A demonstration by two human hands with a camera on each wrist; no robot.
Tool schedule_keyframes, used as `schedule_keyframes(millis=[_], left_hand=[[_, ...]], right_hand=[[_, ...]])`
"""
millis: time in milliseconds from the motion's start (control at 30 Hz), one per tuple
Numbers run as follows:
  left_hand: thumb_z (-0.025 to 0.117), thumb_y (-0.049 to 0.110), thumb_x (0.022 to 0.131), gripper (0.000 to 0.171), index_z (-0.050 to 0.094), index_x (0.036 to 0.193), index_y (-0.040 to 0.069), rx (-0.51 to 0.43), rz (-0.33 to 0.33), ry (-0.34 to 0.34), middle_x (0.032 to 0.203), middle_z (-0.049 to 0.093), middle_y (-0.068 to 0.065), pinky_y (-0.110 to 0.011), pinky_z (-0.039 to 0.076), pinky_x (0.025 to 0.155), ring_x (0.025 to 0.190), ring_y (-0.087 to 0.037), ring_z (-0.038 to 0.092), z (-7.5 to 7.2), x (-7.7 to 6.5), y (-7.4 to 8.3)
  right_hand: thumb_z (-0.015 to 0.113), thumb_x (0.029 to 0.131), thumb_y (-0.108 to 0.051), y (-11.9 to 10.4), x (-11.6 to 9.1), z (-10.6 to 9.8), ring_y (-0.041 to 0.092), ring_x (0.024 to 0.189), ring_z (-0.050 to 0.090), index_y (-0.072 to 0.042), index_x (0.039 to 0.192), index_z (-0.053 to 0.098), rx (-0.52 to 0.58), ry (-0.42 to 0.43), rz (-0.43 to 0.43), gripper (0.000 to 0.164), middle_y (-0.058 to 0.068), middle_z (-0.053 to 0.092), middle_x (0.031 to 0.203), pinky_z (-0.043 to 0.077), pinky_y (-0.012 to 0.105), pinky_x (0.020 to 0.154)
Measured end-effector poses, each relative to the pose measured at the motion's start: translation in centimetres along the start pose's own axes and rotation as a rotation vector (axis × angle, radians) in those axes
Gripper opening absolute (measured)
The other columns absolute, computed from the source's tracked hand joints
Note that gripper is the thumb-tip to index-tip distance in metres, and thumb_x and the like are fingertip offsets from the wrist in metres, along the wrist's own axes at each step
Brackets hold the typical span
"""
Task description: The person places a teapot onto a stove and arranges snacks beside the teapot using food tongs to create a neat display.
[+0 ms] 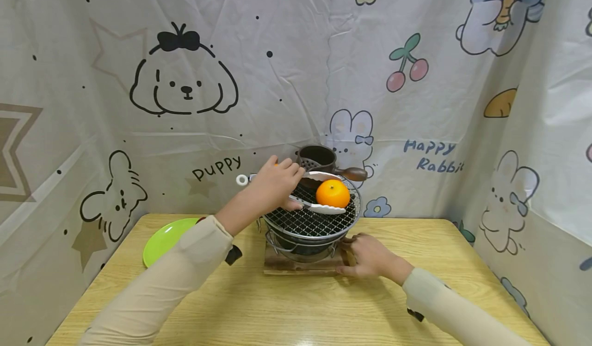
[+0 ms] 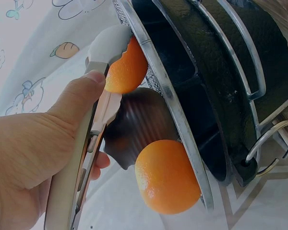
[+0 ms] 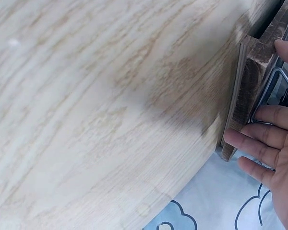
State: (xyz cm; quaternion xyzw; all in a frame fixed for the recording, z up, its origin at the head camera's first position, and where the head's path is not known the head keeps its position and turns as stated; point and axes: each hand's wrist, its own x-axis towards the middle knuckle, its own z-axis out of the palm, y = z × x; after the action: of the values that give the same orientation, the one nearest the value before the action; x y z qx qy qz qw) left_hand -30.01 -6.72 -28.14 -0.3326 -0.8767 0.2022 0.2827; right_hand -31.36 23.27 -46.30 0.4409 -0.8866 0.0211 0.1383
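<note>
Mid-frame, left hand [image 1: 275, 185] is gripping tongs [image 1: 326, 209] pointing right, long axis sideways, tips beyond its fingers; right hand [image 1: 371, 256] is touching a board [image 1: 298, 266].

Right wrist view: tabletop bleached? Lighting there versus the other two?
Right wrist: tabletop washed out pale, soft shadow toward the wooden base, small bright spot upper left; left wrist: glints on the lower orange, stove side very dark; head: tabletop warmer, highlight on the green plate.

Head looks forward and down, toward twelve o'clock; left wrist, close in, shares the grill [image 1: 296, 223] at two; right wrist, low over the surface [image 1: 231, 310], shares the board [image 3: 252, 79] at two.
</note>
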Motion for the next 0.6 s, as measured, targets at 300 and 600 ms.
schedule_keyframes(millis=[300, 600], left_hand=[[0.069, 0.071, 0.081, 0.083, 0.060, 0.136, 0.009, 0.001, -0.004, -0.020, 0.122, 0.066, -0.003, -0.040, 0.049, 0.092, 0.109, -0.021, 0.058, 0.17, 0.05, 0.10], [0.067, 0.074, 0.082, 0.082, 0.060, 0.134, 0.010, 0.038, -0.003, -0.007, 0.119, 0.066, -0.002, -0.039, 0.049, 0.090, 0.106, -0.020, 0.059, 0.52, -0.20, 0.14]], right_hand=[[0.071, 0.084, -0.055, -0.15, 0.21, -0.34, -0.002, 0.051, 0.042, -0.026, 0.077, 0.067, 0.000, -0.017, 0.007, 0.030, -0.020, 0.056, 0.056, 0.050, 0.029, 0.067], [0.071, 0.085, -0.054, -0.29, 0.13, -0.45, 0.002, 0.054, 0.046, -0.026, 0.077, 0.065, 0.007, -0.005, 0.013, 0.030, -0.021, 0.048, 0.056, 0.051, 0.032, 0.067]])
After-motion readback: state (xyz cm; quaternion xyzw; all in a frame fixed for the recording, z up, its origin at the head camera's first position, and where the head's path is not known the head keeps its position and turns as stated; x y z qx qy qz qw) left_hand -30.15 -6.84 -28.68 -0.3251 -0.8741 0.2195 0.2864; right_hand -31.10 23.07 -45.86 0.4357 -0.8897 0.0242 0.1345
